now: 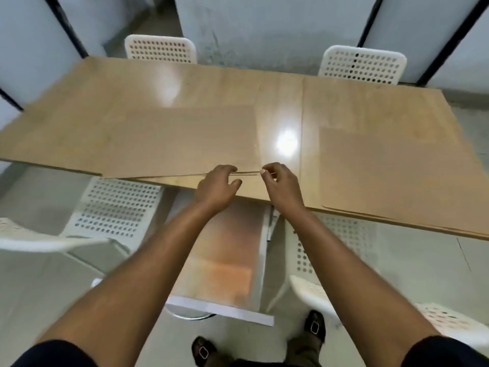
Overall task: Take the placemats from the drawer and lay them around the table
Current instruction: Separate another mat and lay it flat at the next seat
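Table (pixel 291 102) | placemat (pixel 172 144) near edge pinched | fingers (pixel 264 172) of both hands curled on it

Setting: a plain dining or canteen-style room, sparsely furnished. A long wood-grain surface (pixel 185 91) is occupying the centre, a seam running across its top. Four white perforated plastic chairs are standing around it: two at the far side (pixel 160 49) (pixel 362 65), two at the near side (pixel 116 205) (pixel 344 239). Pale panelled walls (pixel 264 25) with dark frames are enclosing it; a light tiled floor (pixel 412 263) is showing underneath.
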